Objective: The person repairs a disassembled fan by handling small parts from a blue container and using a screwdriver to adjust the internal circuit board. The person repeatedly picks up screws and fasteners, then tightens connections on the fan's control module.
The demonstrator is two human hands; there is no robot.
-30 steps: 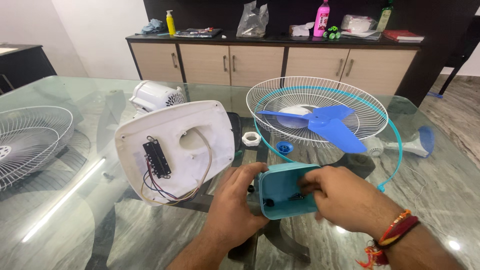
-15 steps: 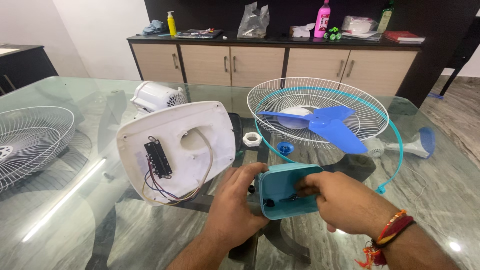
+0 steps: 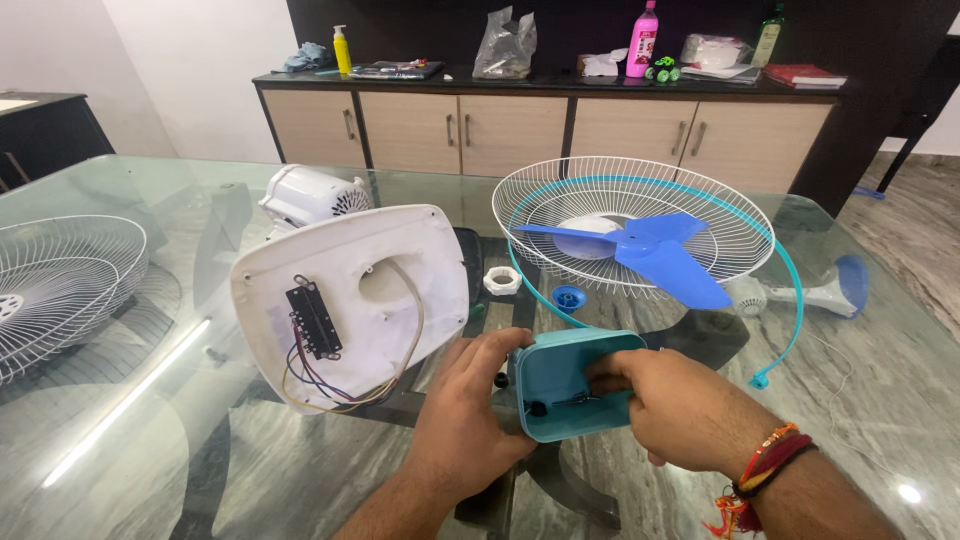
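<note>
At lower centre of the frame, a person works over a glass table [image 3: 150, 470], the left hand [image 3: 465, 420] clasped around the side of a small teal plastic cover [image 3: 572, 385] while the right hand [image 3: 675, 410] grips its other side, fingers tucked inside. Just left, a white fan base [image 3: 345, 300] stands tilted, its loose wires [image 3: 320, 385] hanging out. Behind, a blue fan blade [image 3: 655, 250] rests in a wire guard [image 3: 630, 225]. A slip could drop the cover onto the glass, or snag those wires.
</note>
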